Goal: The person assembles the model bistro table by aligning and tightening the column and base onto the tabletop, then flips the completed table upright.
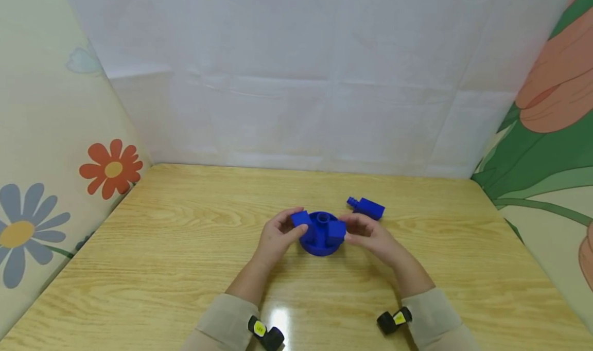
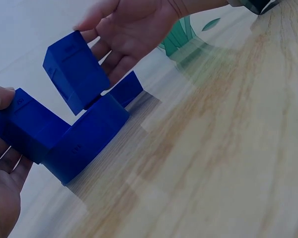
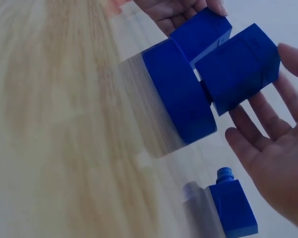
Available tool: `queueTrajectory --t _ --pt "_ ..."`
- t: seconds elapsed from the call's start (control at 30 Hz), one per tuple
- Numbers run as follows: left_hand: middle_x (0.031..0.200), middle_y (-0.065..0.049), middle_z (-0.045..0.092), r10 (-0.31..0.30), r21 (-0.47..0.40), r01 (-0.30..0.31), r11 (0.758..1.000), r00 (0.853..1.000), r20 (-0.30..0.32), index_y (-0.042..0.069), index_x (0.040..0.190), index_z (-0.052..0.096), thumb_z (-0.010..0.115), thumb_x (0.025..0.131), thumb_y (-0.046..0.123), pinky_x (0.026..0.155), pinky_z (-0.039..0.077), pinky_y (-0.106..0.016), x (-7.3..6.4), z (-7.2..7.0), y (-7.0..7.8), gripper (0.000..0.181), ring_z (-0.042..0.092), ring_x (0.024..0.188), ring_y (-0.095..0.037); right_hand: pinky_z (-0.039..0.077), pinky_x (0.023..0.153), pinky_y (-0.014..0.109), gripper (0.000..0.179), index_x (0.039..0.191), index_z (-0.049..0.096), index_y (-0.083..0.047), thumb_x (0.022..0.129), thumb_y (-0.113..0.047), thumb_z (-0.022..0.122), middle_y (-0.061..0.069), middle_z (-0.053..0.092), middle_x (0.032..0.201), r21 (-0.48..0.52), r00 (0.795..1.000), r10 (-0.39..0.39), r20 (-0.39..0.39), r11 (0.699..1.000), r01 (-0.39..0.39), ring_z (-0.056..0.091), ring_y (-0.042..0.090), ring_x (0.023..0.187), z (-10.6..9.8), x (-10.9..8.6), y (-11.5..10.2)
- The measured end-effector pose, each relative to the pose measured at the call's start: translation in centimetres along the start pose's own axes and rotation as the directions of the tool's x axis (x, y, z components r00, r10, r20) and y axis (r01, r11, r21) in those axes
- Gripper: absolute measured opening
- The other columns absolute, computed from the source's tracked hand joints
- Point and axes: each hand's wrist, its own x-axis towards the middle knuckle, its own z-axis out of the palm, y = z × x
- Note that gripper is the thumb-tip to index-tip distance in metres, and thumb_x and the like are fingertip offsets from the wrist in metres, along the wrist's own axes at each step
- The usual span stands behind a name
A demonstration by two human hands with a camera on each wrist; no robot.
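Note:
A round, shallow blue base [image 1: 321,250] with a short hollow tube in its middle stands on the table. My left hand [image 1: 277,239] holds the left blue block [image 1: 302,218] between thumb and fingers; this block rises tilted from the base's left side. On the right side, another blue block [image 3: 241,67] leans outward, its lower end at the base's rim. The thumb and fingertips of my right hand [image 1: 377,240] pinch that block by its outer edges. In the left wrist view, both blocks spread apart in a V over the base.
Behind my right hand a loose blue piece [image 1: 370,208], block-shaped with a narrow ridged neck, lies on the wooden table [image 1: 185,258]. A white sheet [image 1: 278,109] hangs along the table's back edge. Flower-printed panels [image 1: 41,109] flank both sides.

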Motion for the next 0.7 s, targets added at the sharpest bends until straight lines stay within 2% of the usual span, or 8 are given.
queueTrajectory --t 0.07,0.2,0.5,0.7 --pt "0.120 -0.026 0.065 -0.001 -0.001 0.001 1.000 1.000 -0.001 -0.008 0.125 0.060 0.069 0.085 -0.003 0.084 0.051 -0.015 0.0 0.0 0.0 0.042 0.062 0.092 -0.001 0.044 0.107 0.039 0.045 0.134 0.051 0.005 0.095 -0.014 0.063 0.024 0.054 0.138 -0.036 1.000 -0.003 -0.013 0.999 0.002 0.053 0.027 0.126 0.3 0.2 -0.1" --pt "0.122 -0.028 0.063 -0.005 -0.009 0.005 1.000 1.000 -0.001 -0.008 0.125 0.060 0.068 0.085 -0.004 0.084 0.051 -0.015 0.0 0.0 0.0 0.041 0.062 0.093 -0.001 0.041 0.107 0.052 0.046 0.134 0.053 0.001 0.093 -0.017 0.066 0.020 0.056 0.136 -0.078 1.000 -0.005 -0.027 0.997 0.002 0.052 0.033 0.123 0.9 0.6 -0.3" --pt "0.123 -0.026 0.064 -0.034 -0.015 0.034 0.999 0.999 0.004 -0.005 0.126 0.061 0.069 0.085 -0.002 0.086 0.051 -0.016 0.1 -0.1 -0.1 0.042 0.063 0.094 -0.002 0.041 0.108 0.052 0.056 0.142 0.045 0.002 0.093 -0.016 0.066 0.023 0.049 0.145 -0.032 0.999 -0.044 0.009 0.999 0.045 0.049 0.040 0.130 1.7 1.4 -0.5" --pt "0.119 -0.025 0.065 -0.027 -0.006 0.027 1.000 1.000 0.000 -0.006 0.125 0.061 0.069 0.085 -0.002 0.085 0.051 -0.016 0.1 0.0 -0.1 0.041 0.062 0.093 -0.002 0.041 0.109 0.049 0.056 0.141 0.048 -0.002 0.092 -0.019 0.068 0.020 0.052 0.142 -0.031 0.999 -0.007 -0.040 1.000 0.005 0.050 0.036 0.129 1.9 1.7 -0.2"
